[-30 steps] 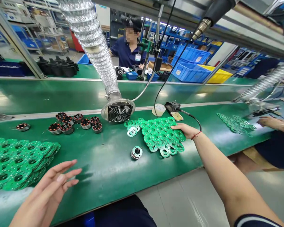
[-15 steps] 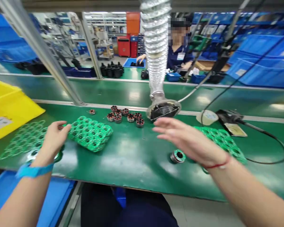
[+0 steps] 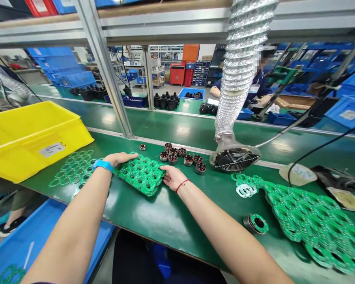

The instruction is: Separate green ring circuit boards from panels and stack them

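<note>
Between my two hands is a stack of green circuit board panels (image 3: 139, 173) with round holes, on the green bench. My left hand (image 3: 122, 158) grips its left end, thumb along the far edge and other fingers hidden behind the wrist and boards. At the right corner, my right hand (image 3: 173, 178) pinches the stack with bent fingers. Behind it sit several copper-wound motor stators (image 3: 188, 159); one small stator (image 3: 142, 147) lies apart. Near my right forearm stands a stator with a green ring board on top (image 3: 258, 223).
Larger ring-board panels (image 3: 316, 213) lie at right, beside loose white rings (image 3: 246, 190). A fume extractor hood (image 3: 235, 157) hangs low over the bench. Thin panel frames (image 3: 73, 167) lie by a yellow bin (image 3: 32, 138). A co-worker (image 3: 258, 86) sits across.
My left hand has moved right onto the board stack. My right hand has come left from the ring-board panels to the stack's right corner. The view has shifted left.
</note>
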Tool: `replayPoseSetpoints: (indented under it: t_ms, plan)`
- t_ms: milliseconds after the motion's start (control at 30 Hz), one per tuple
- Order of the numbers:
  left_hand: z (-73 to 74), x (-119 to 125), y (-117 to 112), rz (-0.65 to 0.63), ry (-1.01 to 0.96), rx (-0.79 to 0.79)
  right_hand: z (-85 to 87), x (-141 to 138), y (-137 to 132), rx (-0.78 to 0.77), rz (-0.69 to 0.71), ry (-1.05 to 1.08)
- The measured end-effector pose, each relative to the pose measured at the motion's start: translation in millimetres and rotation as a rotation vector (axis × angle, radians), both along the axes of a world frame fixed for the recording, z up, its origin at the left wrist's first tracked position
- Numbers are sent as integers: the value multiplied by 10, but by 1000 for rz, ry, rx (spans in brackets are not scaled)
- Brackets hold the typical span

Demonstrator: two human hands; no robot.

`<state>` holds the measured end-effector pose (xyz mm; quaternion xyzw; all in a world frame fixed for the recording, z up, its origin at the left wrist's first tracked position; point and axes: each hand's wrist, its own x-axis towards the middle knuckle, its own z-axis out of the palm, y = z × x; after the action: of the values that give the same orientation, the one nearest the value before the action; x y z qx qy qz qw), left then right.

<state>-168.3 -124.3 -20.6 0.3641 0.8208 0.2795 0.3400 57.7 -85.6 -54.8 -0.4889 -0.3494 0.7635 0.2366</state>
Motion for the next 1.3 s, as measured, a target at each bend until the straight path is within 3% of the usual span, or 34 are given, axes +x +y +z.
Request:
replayPoseSetpoints:
  t_ms: [133, 233, 300, 367, 467, 600, 767, 867, 1000, 1167, 1233, 1300]
  plan:
    - [-51, 196, -89, -11, -186, 31, -48, 97, -121, 136, 34, -19]
    - [-200, 410, -179, -30, -286, 184, -24, 379, -340, 329, -34, -4]
    - [-361, 554, -245, -36, -364, 431, -32, 622, -517, 574, -91, -55]
    - [-524, 680, -314, -51, -475, 680, -94, 838, -684, 972, -94, -201]
    - [-630, 814, -404, -123, -605, 839, -259, 1021, -865, 1387, -109, -369]
    - [-445, 915, -434, -170, -508, 876, -415, 1022, -1005, 1568, -105, -464]
    - [-195, 1053, -332, 45, -419, 743, -435, 1009, -1187, 1718, 4, -441]
    - [-115, 1118, -278, 42, -427, 663, -400, 1103, -1231, 1669, 129, -304]
    - [-12, 1145, -256, -25, -478, 508, -253, 1177, -1046, 1262, 244, -66]
    - [21, 1226, -206, -58, -518, 466, -107, 1023, -716, 914, 411, -55]
    - [-12, 1290, -167, -73, -511, 514, -116, 933, -718, 786, 412, 16]
    - [-55, 1353, -132, -89, -508, 571, -143, 859, -799, 634, 297, 180]
